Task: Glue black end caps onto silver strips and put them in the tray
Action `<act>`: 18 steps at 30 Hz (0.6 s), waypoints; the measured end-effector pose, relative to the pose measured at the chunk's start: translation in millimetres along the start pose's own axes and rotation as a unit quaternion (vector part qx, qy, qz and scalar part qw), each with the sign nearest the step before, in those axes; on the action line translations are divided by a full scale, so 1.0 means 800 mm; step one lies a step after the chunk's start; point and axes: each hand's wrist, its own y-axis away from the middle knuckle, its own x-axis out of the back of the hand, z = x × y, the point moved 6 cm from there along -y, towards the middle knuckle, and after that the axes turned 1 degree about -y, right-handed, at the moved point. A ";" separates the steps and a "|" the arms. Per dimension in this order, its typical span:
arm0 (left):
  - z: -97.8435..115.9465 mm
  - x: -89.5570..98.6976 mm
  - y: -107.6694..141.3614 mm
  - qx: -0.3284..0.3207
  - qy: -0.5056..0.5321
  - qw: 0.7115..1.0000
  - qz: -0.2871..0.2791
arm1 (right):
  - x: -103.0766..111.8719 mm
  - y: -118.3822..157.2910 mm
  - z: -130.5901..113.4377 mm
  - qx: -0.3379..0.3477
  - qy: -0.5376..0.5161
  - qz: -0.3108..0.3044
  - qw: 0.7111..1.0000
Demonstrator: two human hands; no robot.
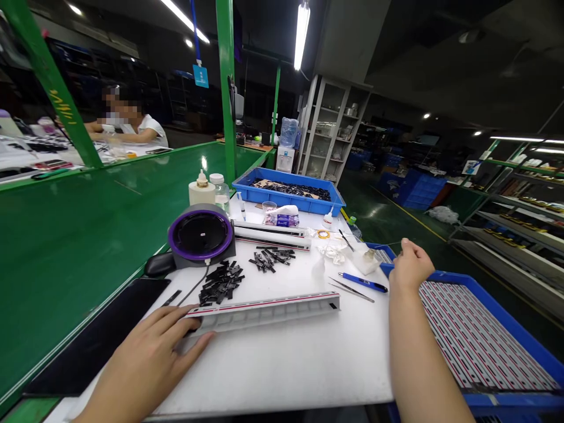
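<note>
My left hand (pixel 154 346) grips the left end of a long white model train car shell (pixel 268 304) with a red stripe. Its fingers lie over the far side and the thumb points along the near side; the hollow inside of the shell faces me. My right hand (pixel 410 265) is raised over the table's right edge, its fingertips pinched together. A thin strand (pixel 388 244) runs leftward from them, too fine to identify. Behind the shell lie piles of small black parts (pixel 222 282). A blue pen (pixel 363 282) and metal tweezers (pixel 351 289) rest right of the shell.
A round purple-rimmed device (pixel 200 235) stands at left, near bottles (pixel 220 191). Two more shells (pixel 271 235) lie behind the parts. A blue tray (pixel 286 202) is at the back; a blue crate (pixel 537 358) of striped shells stands right. A co-worker (pixel 132 123) sits beyond the green partition.
</note>
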 end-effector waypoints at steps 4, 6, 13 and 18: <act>0.002 0.002 -0.003 -0.005 -0.003 1.000 0.007 | 0.019 0.011 -0.025 -0.065 -0.116 -0.012 0.991; 0.003 0.003 -0.004 -0.005 -0.008 1.000 0.007 | 0.022 0.032 -0.040 -0.119 -0.195 -0.055 0.972; 0.012 0.007 -0.003 0.017 -0.019 1.000 -0.016 | -0.001 0.228 -0.097 -0.297 -0.376 -0.221 0.850; 0.016 0.011 0.000 0.061 -0.003 0.997 -0.037 | -0.021 0.376 -0.117 -0.306 -0.319 -0.280 0.852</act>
